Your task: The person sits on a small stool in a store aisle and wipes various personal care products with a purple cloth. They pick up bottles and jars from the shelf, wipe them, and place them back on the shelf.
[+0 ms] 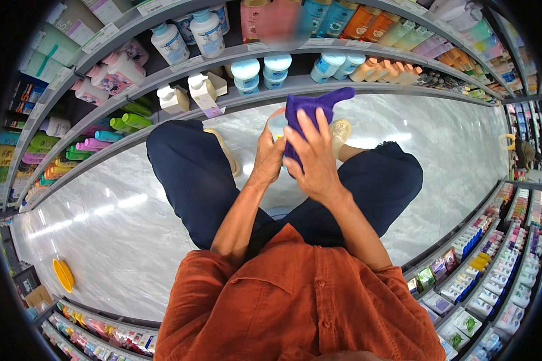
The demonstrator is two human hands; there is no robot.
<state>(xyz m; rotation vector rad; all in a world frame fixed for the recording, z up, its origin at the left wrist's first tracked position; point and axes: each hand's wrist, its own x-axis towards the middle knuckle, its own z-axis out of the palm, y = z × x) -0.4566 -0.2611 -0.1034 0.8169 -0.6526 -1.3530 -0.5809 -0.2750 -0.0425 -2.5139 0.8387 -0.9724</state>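
Note:
My left hand grips a pale container with a pinkish-orange edge; the cloth and my fingers hide most of it. My right hand is spread over a purple cloth, pressing it against the container's side. One corner of the cloth sticks out to the upper right. Both hands are in front of my bent knees, above the grey floor. Beyond them, on the bottom shelf, stand white pump bottles and stacked blue-and-white tubs.
A curved-looking store shelf runs along the front, close to my knees. Coloured bottles fill its left end, orange-capped ones its right. More stocked shelving stands behind me. A yellow basin is at the far left.

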